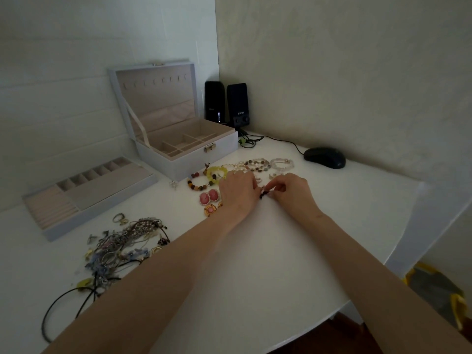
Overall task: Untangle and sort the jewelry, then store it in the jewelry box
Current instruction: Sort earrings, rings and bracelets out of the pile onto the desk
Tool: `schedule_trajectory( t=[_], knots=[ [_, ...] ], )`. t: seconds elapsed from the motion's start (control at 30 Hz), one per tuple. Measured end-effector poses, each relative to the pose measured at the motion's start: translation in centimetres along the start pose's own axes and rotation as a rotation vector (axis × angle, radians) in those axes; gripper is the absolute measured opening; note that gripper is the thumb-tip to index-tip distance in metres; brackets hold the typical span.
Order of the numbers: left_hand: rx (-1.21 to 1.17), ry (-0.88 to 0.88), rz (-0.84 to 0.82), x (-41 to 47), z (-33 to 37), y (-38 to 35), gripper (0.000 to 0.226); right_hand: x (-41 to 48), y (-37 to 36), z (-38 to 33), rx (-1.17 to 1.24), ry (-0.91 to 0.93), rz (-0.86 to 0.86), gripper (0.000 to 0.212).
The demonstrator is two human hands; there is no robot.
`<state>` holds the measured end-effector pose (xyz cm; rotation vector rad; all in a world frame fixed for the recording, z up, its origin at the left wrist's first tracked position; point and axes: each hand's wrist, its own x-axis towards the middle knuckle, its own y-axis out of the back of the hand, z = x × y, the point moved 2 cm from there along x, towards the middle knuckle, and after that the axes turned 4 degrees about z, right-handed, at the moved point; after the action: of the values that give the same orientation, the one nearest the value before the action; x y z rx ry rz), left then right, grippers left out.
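My left hand [238,191] and my right hand [290,190] meet at the table's middle, both pinching a small dark jewelry piece [263,194] between their fingertips. Behind them lies a row of bead bracelets: brown [198,182], yellow-green [216,172], pearl and stone ones [255,164], a clear one [282,163]. Pink oval earrings [209,196] and gold-rimmed ones [210,209] lie beside my left wrist. A tangled heap of jewelry [122,247] with black cords sits at the left. The open white jewelry box [184,146] stands at the back.
The box's removed tray [86,198] lies at the left of the white table [281,251]. Two black speakers [227,103] stand in the corner, a black mouse [324,157] with its cable lies right of them. The table's rounded edge drops off at the right and front.
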<state>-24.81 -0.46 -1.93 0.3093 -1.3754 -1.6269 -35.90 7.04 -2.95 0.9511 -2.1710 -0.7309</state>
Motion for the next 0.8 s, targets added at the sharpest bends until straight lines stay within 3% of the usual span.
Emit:
schedule_trajectory(
  t=[0.23,0.8],
  knots=[
    [-0.031,0.024,0.033,-0.1,-0.2,-0.1,0.017,0.3,-0.4,0.1,-0.055,0.019,-0.005,0.012],
    [0.010,-0.027,-0.114,-0.6,0.2,1.0,0.016,0.1,-0.1,0.5,-0.009,0.000,-0.003,0.015]
  ],
)
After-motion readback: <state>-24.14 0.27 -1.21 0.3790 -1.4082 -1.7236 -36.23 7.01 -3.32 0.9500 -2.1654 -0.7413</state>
